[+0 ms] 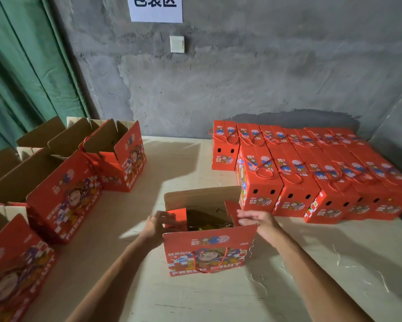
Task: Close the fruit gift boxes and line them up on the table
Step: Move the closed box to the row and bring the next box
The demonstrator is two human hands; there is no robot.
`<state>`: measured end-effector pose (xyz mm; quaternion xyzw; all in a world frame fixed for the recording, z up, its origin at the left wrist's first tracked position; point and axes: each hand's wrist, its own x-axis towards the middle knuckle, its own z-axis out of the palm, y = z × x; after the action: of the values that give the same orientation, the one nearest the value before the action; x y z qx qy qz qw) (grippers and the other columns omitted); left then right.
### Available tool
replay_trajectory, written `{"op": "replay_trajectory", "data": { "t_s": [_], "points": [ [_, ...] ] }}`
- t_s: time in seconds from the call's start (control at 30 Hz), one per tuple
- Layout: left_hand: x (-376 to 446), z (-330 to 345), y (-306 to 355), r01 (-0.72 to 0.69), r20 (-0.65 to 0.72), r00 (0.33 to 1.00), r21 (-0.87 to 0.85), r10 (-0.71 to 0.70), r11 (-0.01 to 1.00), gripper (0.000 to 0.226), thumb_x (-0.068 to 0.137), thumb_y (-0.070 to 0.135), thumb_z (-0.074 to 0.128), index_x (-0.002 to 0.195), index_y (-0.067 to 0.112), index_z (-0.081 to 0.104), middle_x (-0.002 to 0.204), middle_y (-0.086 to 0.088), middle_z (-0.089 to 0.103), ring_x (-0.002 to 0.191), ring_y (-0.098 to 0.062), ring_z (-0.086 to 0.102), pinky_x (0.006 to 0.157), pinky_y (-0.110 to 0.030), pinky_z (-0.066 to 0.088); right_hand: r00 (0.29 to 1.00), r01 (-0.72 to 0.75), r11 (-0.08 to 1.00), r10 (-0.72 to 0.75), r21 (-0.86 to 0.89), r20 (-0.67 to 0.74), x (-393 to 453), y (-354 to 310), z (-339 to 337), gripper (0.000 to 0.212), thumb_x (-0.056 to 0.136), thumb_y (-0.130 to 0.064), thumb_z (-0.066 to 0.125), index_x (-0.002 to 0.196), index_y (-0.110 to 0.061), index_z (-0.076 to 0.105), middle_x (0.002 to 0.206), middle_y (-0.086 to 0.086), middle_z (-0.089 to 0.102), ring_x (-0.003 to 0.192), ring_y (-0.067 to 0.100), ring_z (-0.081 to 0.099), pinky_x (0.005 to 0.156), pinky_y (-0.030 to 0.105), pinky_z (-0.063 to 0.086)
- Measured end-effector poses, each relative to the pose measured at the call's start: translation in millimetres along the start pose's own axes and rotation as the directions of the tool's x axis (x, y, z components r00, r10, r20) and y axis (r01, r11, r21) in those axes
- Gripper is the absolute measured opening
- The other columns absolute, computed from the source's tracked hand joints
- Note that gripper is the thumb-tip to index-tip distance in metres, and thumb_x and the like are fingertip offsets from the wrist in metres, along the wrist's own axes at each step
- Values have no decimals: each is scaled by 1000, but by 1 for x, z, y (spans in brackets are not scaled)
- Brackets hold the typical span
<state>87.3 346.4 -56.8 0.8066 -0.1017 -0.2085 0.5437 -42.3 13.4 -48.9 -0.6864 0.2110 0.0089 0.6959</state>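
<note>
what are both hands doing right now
Left hand: pinches the left side flap of the open box.
Right hand: pinches the right side flap of the same box.

A single wide-angle view from head height looks forward and down over the pale surface (195,298), facing a grey concrete wall (265,77); both forearms reach in from the bottom edge, close to the lens, with a green curtain (21,66) at far left
</note>
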Motion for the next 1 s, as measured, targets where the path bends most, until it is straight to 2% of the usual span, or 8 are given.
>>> {"op": "replay_trajectory", "data": {
  "t_s": [0.13,0.27,0.43,0.5,0.6,0.73,0.87,1.0],
  "points": [
    [-3,6,-8,-72,-74,994,132,83,989,36,82,-7,67,57,16,78,116,-24,56,98,-25,64,67,-21,58,1000,-6,1000,6,-29,10,-5,8,2,42,90,11,65,132,6,62,156,12,45,121,17,58,83,26,58],
    [-4,10,-20,-44,-102,994,29,47,999,19,70,-3,88,70,11,75,124,-14,55,111,-16,64,82,-15,52,990,-59,996,67,-68,121,-17,20,-1,71,94,-15,72,156,-24,38,162,1,34,128,9,58,102,46,54],
    [-9,5,-21,-131,-81,988,8,131,991,25,69,-3,89,81,15,77,119,-7,55,117,-13,59,97,-29,49,986,-62,986,85,-152,145,-23,27,-1,77,93,-23,75,158,-28,35,159,1,35,96,-4,71,67,31,61],
    [-6,6,-28,-138,-114,984,-28,134,990,29,68,-10,87,79,13,74,115,-10,55,110,-1,62,89,-11,47,992,-6,955,43,-297,119,-29,36,-2,74,91,-35,77,155,-32,40,154,-6,37,105,-1,69,74,34,63],
    [-10,9,-26,-76,-121,991,-86,65,993,35,69,-17,82,78,15,71,112,-12,56,104,3,63,82,-2,43,995,97,840,-89,-534,41,-35,41,1,66,89,-51,74,148,-34,50,151,-4,49,124,0,58,100,18,47],
    [-12,-4,-19,-61,-42,998,-145,55,988,38,77,-22,72,108,-2,66,110,-14,62,96,-27,61,66,-17,57,982,101,742,-180,-662,-52,-35,26,17,54,94,-42,71,142,-19,60,139,6,64,120,14,66,102,37,54],
    [-3,-13,1,25,31,999,94,-28,995,34,81,-5,81,107,13,69,85,-3,64,71,-15,57,54,-15,48,952,142,537,-303,-832,-33,-25,8,20,32,96,-35,71,113,-9,77,108,4,66,101,22,64,81,36,52],
    [7,-10,20,185,87,978,73,-191,980,19,95,-15,56,89,-1,67,74,-11,60,61,-21,58,61,-29,51,959,189,671,-285,-717,-14,-15,8,21,15,90,-11,77,85,2,71,85,8,66,76,19,60,69,33,46]
  ]
}}
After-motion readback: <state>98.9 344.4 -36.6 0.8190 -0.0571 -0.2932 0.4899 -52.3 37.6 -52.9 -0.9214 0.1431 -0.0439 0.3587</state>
